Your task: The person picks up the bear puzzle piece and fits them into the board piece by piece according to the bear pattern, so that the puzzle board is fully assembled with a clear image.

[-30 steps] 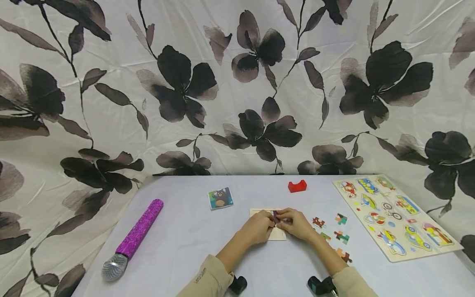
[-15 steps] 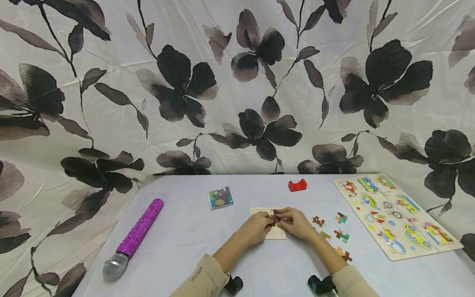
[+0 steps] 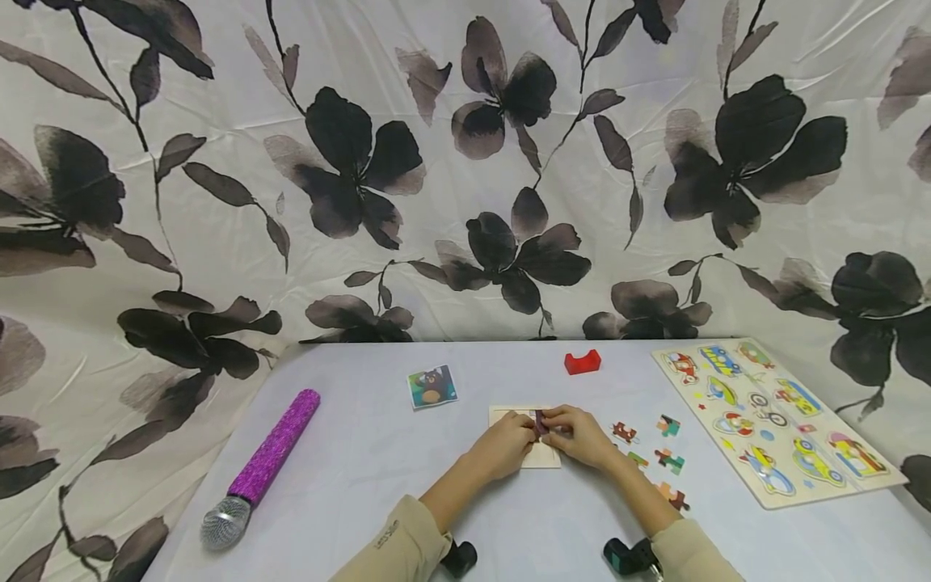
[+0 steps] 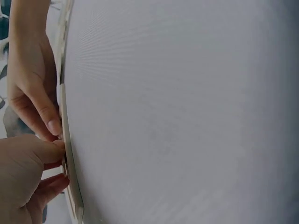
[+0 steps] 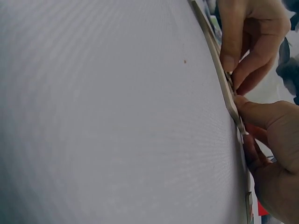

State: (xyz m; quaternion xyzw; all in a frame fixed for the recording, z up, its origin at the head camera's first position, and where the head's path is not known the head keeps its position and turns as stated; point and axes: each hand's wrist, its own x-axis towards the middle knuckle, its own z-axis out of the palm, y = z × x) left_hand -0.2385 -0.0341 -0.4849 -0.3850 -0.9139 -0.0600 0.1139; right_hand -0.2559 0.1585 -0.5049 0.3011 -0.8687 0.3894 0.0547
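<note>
A small pale wooden puzzle tray (image 3: 541, 459) lies at the middle of the table, partly covered by both hands. Over it, a dark brown puzzle piece (image 3: 539, 424) shows between the two sets of fingertips. My left hand (image 3: 503, 446) pinches it from the left with curled fingers. From the other side, my right hand (image 3: 579, 439) pinches at the same piece, thumb and fingers close to the tray. In the right wrist view the tray's edge (image 5: 217, 58) is seen side-on, with the left hand (image 5: 254, 35) above the right hand (image 5: 280, 149). The fingers hide most of the piece.
Several loose jigsaw pieces (image 3: 669, 462) lie right of the tray. Farther right is a large vehicle puzzle board (image 3: 822, 497). A bear picture card (image 3: 432, 387) and a red block (image 3: 583, 362) sit behind. A glittery pink microphone (image 3: 272, 449) lies at left.
The hands stay at the tray with the puzzle piece between them. The left forearm and sleeve have shifted slightly left; the other objects have stayed in place.
</note>
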